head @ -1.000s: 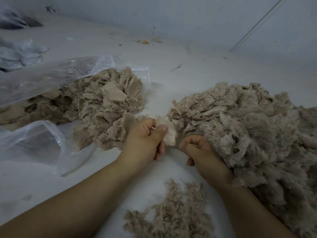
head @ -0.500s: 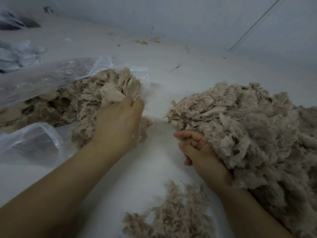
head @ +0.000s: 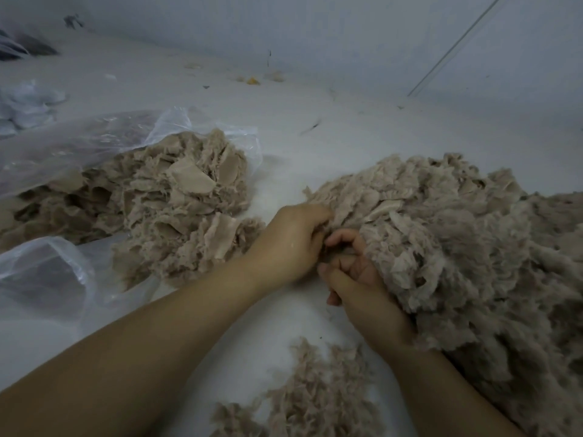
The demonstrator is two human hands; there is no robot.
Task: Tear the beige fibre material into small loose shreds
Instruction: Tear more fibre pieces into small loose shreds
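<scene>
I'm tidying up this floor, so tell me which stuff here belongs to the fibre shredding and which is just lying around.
Part of the job:
- left hand and right hand, meeting at the right pile
- bagged fibre in the clear plastic bag
- small shred heap

Lying about:
- white bundle
- yellow scrap by the wall
- dark object

You are looking at beige fibre in three heaps on the white surface: coarse flat pieces (head: 186,203) spilling from the bag at left, a big fluffy pile (head: 467,247) lying at right, and small loose shreds (head: 315,395) lying nearest you.
</scene>
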